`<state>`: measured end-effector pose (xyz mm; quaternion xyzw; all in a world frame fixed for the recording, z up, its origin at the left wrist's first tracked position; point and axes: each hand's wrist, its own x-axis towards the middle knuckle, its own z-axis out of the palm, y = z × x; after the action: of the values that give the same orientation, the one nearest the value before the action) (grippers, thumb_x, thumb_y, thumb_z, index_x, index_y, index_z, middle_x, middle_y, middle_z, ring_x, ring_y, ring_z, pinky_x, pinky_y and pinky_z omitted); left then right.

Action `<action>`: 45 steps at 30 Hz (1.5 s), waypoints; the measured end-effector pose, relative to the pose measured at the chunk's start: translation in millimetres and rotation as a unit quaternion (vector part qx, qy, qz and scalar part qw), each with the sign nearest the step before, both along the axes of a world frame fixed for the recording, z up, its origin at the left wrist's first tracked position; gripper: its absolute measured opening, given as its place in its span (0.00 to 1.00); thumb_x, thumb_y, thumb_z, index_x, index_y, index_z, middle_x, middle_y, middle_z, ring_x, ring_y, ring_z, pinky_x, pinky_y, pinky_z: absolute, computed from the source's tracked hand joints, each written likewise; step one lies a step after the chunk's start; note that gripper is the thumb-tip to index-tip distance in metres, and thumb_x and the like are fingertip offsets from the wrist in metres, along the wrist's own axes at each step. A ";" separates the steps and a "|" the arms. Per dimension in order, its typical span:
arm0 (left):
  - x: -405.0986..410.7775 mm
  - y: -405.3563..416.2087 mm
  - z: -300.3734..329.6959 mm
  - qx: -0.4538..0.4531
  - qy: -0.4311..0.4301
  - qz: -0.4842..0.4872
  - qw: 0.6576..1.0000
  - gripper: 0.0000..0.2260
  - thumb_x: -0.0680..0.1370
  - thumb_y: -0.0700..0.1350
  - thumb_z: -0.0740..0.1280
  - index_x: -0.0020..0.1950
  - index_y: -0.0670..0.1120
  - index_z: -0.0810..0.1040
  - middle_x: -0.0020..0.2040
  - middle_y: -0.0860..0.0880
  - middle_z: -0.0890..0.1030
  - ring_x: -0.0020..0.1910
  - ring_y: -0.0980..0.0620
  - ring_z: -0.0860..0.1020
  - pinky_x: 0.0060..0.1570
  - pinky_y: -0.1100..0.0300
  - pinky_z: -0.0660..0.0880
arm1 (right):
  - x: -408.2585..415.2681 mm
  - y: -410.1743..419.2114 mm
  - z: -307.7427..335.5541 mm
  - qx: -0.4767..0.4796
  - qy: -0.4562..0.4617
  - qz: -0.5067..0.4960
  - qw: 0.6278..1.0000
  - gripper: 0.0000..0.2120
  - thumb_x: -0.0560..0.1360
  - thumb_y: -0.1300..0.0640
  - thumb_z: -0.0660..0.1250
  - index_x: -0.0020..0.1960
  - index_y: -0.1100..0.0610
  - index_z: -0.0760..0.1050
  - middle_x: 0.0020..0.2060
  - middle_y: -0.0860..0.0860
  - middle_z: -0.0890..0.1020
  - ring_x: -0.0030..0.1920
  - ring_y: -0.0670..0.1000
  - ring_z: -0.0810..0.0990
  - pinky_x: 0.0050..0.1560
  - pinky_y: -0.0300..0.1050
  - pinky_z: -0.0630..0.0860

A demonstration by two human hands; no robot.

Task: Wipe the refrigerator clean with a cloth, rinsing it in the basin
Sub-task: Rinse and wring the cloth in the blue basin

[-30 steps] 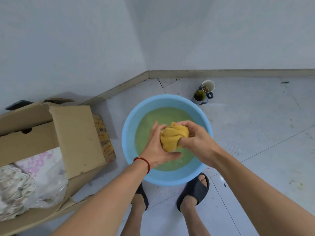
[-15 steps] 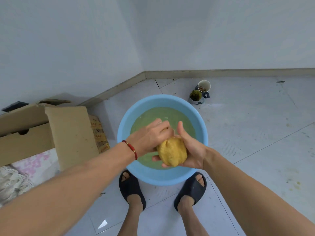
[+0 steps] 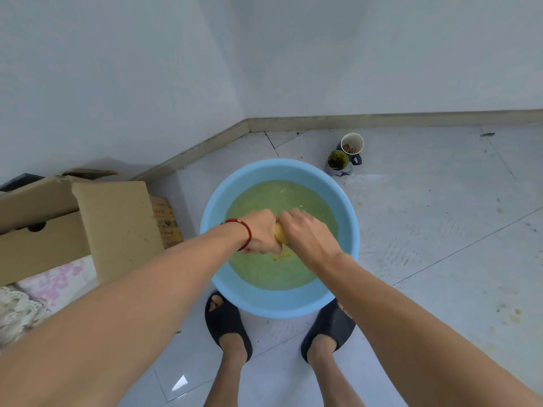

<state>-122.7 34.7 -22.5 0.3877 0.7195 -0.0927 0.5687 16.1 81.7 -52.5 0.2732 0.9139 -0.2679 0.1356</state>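
Both fists clenched round yellow cloth (image 3: 279,235), left hand (image 3: 262,232) and right hand (image 3: 305,233) pressed together over middle of blue basin (image 3: 282,304). Cloth mostly hidden between palms, probably bunched tight. Greenish water (image 3: 273,271) below. Basin on tiled floor (image 3: 440,230) near wall corner; cardboard box (image 3: 111,224) by its left edge, two cups (image 3: 345,155) beyond far rim.

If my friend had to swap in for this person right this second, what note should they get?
Left hand and right hand: both grip the balled yellow cloth, squeezing it over the round blue plastic basin.
The basin sits on the floor between the feet, holding cloudy greenish water.
Done: cloth wetted, wringing under way.
Left: finish wringing, then wipe the refrigerator, which is out of view.
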 end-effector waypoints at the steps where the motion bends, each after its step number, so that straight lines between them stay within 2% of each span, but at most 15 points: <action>1: -4.3 -0.9 0.4 -0.030 -0.051 0.035 0.998 0.05 0.72 0.38 0.70 0.38 0.41 0.75 0.27 0.46 0.75 0.26 0.46 0.75 0.29 0.58 0.75 | 1.6 -0.2 -3.7 -0.013 0.004 -0.016 1.000 0.11 0.75 0.64 0.71 0.53 0.59 0.71 0.48 0.55 0.77 0.50 0.61 0.79 0.38 0.52 0.71; 4: -18.3 -5.1 0.1 -0.021 -0.076 0.015 0.997 0.08 0.74 0.36 0.71 0.49 0.46 0.75 0.36 0.42 0.81 0.29 0.47 0.81 0.36 0.53 0.83 | 5.6 6.0 1.7 -0.246 -0.008 -0.142 0.959 0.19 0.71 0.52 0.79 0.58 0.53 0.76 0.51 0.51 0.82 0.50 0.54 0.81 0.48 0.51 0.78; 7: -25.5 -10.8 -5.5 0.173 0.055 -0.139 0.973 0.12 0.73 0.37 0.72 0.49 0.52 0.75 0.44 0.48 0.82 0.42 0.46 0.82 0.41 0.49 0.81 | 15.5 15.0 21.4 -0.537 0.063 -0.368 0.757 0.12 0.79 0.45 0.69 0.55 0.52 0.83 0.49 0.51 0.86 0.48 0.52 0.84 0.49 0.48 0.79; 9: -23.9 -16.6 -7.7 0.294 0.042 -0.161 0.941 0.14 0.73 0.33 0.71 0.51 0.50 0.75 0.44 0.52 0.77 0.44 0.47 0.77 0.41 0.49 0.76 | 20.9 15.1 25.3 -0.637 0.077 -0.468 0.608 0.21 0.81 0.39 0.62 0.53 0.55 0.83 0.50 0.55 0.86 0.49 0.55 0.85 0.53 0.53 0.80; 11: -23.2 -20.7 -2.8 0.381 0.038 -0.177 0.907 0.20 0.70 0.28 0.68 0.55 0.47 0.74 0.44 0.50 0.75 0.41 0.46 0.75 0.37 0.49 0.74 | 16.9 5.2 28.8 -0.715 0.066 -0.450 0.531 0.29 0.79 0.32 0.61 0.59 0.57 0.83 0.56 0.58 0.85 0.55 0.57 0.85 0.57 0.59 0.82; 13: -25.6 -23.4 1.7 0.424 0.061 -0.208 0.879 0.24 0.68 0.27 0.67 0.59 0.47 0.72 0.44 0.47 0.75 0.37 0.44 0.75 0.32 0.51 0.71 | 14.4 -6.9 29.0 -0.783 0.062 -0.392 0.479 0.34 0.77 0.32 0.63 0.66 0.59 0.80 0.61 0.61 0.83 0.56 0.58 0.85 0.49 0.54 0.86; 15: -32.3 -24.9 2.4 0.422 0.129 -0.272 0.855 0.25 0.68 0.31 0.70 0.58 0.51 0.66 0.41 0.47 0.74 0.31 0.44 0.73 0.26 0.55 0.65 | 13.4 -7.0 28.9 -0.786 0.059 -0.327 0.521 0.32 0.77 0.39 0.67 0.70 0.62 0.75 0.55 0.61 0.84 0.43 0.52 0.85 0.32 0.39 0.81; 19: -27.4 -19.0 9.8 0.301 0.265 -0.406 0.821 0.11 0.76 0.40 0.69 0.54 0.50 0.70 0.32 0.51 0.68 0.30 0.44 0.70 0.26 0.58 0.52 | -0.8 -1.3 23.5 -0.540 -0.033 -0.241 0.805 0.13 0.75 0.58 0.75 0.52 0.66 0.78 0.33 0.56 0.79 0.28 0.52 0.74 0.27 0.44 0.72; 21: -18.0 -12.5 7.4 0.235 0.275 -0.376 0.853 0.05 0.77 0.42 0.67 0.49 0.51 0.72 0.31 0.52 0.66 0.34 0.44 0.71 0.28 0.57 0.56 | -7.8 1.1 22.7 -0.387 -0.062 -0.201 0.898 0.07 0.73 0.59 0.74 0.47 0.62 0.79 0.30 0.53 0.81 0.27 0.51 0.78 0.31 0.46 0.78; 24: -9.8 -7.2 -2.5 0.126 0.191 -0.228 0.946 0.06 0.73 0.43 0.69 0.39 0.49 0.72 0.34 0.51 0.71 0.36 0.44 0.74 0.31 0.57 0.67 | -7.2 3.8 22.8 -0.211 -0.053 -0.109 0.970 0.11 0.71 0.59 0.73 0.53 0.58 0.79 0.40 0.54 0.84 0.40 0.57 0.84 0.40 0.50 0.81; 27: -5.7 -6.1 -4.5 0.028 0.047 -0.082 0.995 0.09 0.72 0.44 0.74 0.37 0.44 0.76 0.33 0.47 0.78 0.31 0.47 0.77 0.30 0.58 0.74 | -1.3 4.2 16.4 -0.093 -0.021 -0.016 0.995 0.13 0.74 0.59 0.71 0.56 0.60 0.73 0.47 0.58 0.83 0.45 0.65 0.81 0.43 0.54 0.77; 30: -10.2 -5.4 3.3 -0.082 -0.119 0.060 0.988 0.08 0.75 0.42 0.76 0.44 0.42 0.78 0.34 0.46 0.79 0.30 0.50 0.82 0.43 0.52 0.82 | 3.5 3.2 11.6 -0.012 0.011 0.045 0.999 0.13 0.78 0.57 0.70 0.57 0.60 0.69 0.48 0.58 0.80 0.44 0.66 0.82 0.39 0.55 0.75; 34: -10.8 -5.8 6.7 -0.109 -0.141 0.050 0.983 0.08 0.72 0.48 0.77 0.42 0.46 0.80 0.36 0.49 0.82 0.46 0.51 0.86 0.54 0.54 0.76 | 10.8 6.0 13.8 0.021 0.047 0.082 0.995 0.16 0.77 0.56 0.73 0.59 0.61 0.72 0.49 0.56 0.79 0.43 0.64 0.82 0.36 0.52 0.71; 40: -14.6 -14.0 13.4 -0.172 -0.283 0.232 0.915 0.12 0.74 0.33 0.75 0.55 0.39 0.78 0.50 0.41 0.81 0.52 0.39 0.85 0.58 0.47 0.81 | 18.9 8.7 15.2 0.060 0.122 0.102 0.985 0.18 0.70 0.59 0.80 0.53 0.60 0.75 0.40 0.54 0.77 0.32 0.59 0.79 0.25 0.49 0.73; 45: -12.2 -16.2 21.3 -0.155 -0.346 0.266 0.886 0.10 0.76 0.33 0.72 0.55 0.40 0.77 0.46 0.40 0.81 0.45 0.45 0.83 0.51 0.52 0.83 | 20.5 6.8 14.9 0.114 0.175 0.140 0.968 0.15 0.68 0.65 0.76 0.50 0.60 0.73 0.38 0.54 0.74 0.34 0.55 0.75 0.27 0.45 0.69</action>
<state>-134.8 18.4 -1.2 0.0962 0.5296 0.0918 0.8377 36.6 88.5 -37.5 0.1048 0.9771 -0.1839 -0.0227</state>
